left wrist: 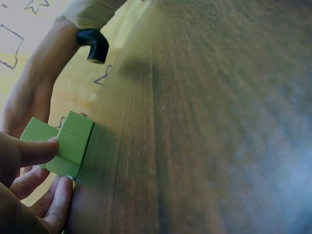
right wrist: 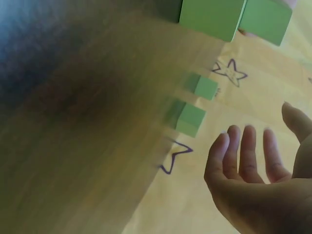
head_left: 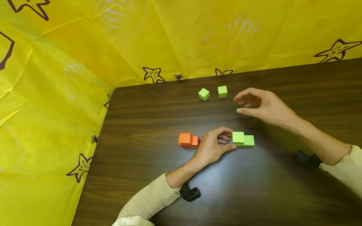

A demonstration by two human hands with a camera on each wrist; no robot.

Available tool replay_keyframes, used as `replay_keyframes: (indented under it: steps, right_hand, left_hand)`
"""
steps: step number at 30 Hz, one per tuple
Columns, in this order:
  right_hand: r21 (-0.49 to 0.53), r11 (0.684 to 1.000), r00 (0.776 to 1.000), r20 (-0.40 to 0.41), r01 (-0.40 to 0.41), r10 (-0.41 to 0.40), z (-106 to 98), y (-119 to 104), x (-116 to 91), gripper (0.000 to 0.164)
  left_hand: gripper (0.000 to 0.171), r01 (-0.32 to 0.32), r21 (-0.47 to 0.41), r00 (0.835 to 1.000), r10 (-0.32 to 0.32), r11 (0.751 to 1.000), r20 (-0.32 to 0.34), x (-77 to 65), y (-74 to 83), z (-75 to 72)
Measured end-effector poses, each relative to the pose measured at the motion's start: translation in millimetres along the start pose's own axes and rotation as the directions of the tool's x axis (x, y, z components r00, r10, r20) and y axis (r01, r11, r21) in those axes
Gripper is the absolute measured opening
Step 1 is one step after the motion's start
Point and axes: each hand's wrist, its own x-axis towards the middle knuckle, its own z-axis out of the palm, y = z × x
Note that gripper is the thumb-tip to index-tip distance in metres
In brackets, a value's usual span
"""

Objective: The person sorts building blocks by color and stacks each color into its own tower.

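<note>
My left hand (head_left: 212,144) pinches the left end of a small stack of light green blocks (head_left: 249,141), thumb on the near face and fingers on the far side. One green block (head_left: 238,137) sits on top at the stack's left end. In the left wrist view, the thumb presses on the green blocks (left wrist: 73,144) and a fingertip rests by their lower edge. My right hand (head_left: 268,106) hovers behind and to the right of the stack, fingers apart and bent, holding nothing. Nearest to it is a loose green cube (head_left: 222,91), with another green cube (head_left: 204,94) farther left.
A small stack of orange blocks (head_left: 185,139) stands just left of my left hand. The dark wood table (head_left: 141,119) meets a yellow patterned cloth (head_left: 181,37) along its back and left edges. Black wrist devices (head_left: 190,193) hang at both wrists.
</note>
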Motion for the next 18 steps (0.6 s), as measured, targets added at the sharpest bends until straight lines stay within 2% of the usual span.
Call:
replay_keyframes:
  steps: [9,18]
  right_hand:
    - [0.019,1.000,0.999,-0.028,0.018,-0.017,0.5,5.4,17.6,0.038]
    - [0.051,0.997,0.997,-0.048,0.056,-0.054,0.4,13.6,33.3,0.048]
  left_hand:
    - [0.036,0.000,0.006,1.000,0.000,1.000,0.001,1.5,1.1,0.3]
    - [0.036,-0.004,0.012,1.000,0.004,1.000,0.001,2.8,1.7,0.5]
